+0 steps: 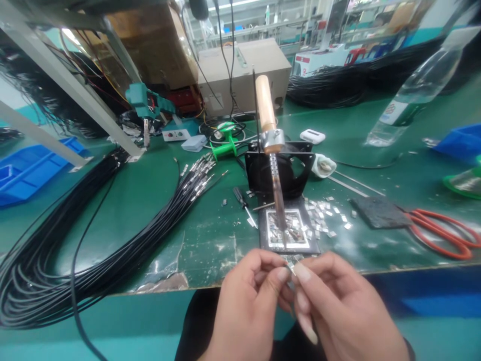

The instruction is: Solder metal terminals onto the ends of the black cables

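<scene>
The head view recorded a small, blurred silvery piece (292, 264) between the two hands, near the front edge of the green table (210, 240). Left hand (250, 301) and right hand (334, 306) each had thumb and finger pinched closed on it; its exact shape could not be made out. Just beyond, a wooden-handled soldering iron (277, 188) pointed down over a square tray (269, 228) of scraps. A black fan (255, 173) stood behind, cables (146, 240) lay left, red-handled scissors (443, 235) right.
</scene>
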A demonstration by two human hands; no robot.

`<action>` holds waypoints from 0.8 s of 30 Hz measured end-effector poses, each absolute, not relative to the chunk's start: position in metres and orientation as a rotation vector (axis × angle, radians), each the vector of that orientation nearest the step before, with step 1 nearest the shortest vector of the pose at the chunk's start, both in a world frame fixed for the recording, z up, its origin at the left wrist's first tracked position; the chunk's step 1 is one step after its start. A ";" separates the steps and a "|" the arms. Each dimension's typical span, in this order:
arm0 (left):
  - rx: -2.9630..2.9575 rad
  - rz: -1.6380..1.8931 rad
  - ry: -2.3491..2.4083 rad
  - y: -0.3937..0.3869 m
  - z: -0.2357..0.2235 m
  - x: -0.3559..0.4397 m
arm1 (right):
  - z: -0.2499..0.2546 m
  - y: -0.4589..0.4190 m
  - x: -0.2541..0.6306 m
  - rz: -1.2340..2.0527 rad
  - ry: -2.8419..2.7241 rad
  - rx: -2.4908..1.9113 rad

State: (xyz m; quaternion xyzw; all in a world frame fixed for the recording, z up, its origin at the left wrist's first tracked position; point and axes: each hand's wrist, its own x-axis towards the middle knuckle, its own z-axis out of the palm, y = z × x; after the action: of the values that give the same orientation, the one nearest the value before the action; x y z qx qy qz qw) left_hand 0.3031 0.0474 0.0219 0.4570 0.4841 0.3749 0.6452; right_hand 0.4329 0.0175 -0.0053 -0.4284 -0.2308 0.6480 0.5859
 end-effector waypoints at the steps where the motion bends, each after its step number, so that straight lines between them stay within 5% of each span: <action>1: 1.042 0.848 1.111 0.048 0.023 0.303 | -0.005 0.018 0.433 1.506 -0.546 -0.999; 24: 1.125 0.872 1.178 0.062 0.030 0.303 | -0.006 0.029 0.418 1.279 -0.610 -0.991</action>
State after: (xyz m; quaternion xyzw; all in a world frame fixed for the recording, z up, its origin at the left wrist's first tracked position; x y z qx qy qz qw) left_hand 0.3031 0.0622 0.0302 0.4859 0.5088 0.3766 0.6027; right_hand 0.4184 0.0294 -0.0062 -0.4359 -0.2685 0.5627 0.6490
